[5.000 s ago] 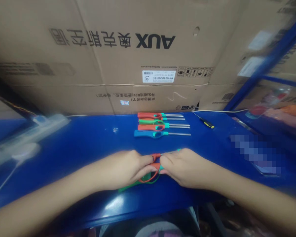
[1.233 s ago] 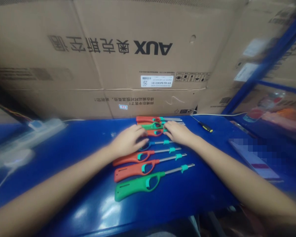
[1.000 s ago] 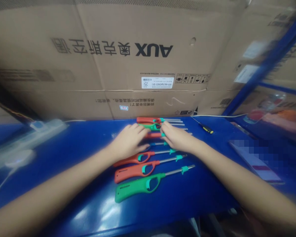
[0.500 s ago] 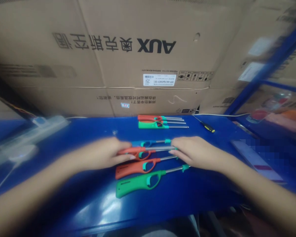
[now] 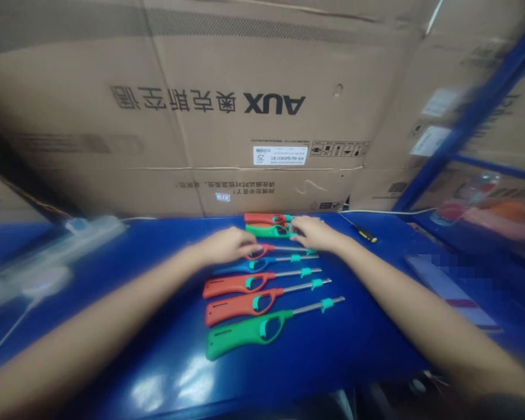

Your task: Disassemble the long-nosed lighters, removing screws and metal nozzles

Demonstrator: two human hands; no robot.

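Note:
Several long-nosed lighters lie in a row on the blue table: a green one in front, two red ones behind it, then a blue one. My left hand is closed on the handle of another red lighter at the back of the row, its rod pointing right. Farther back is a small group of red and green lighters. There, my right hand has its fingertips closed around the teal collar of the back green lighter, hiding its rod.
A large cardboard box stands behind the table. A black and yellow screwdriver lies at the back right, with a flat white and red item nearer. On the left are a power strip and a white charger.
The red lighter in my left hand has moved back, beyond the blue one. My right hand has left its tip and reached the back group. The view has shifted slightly.

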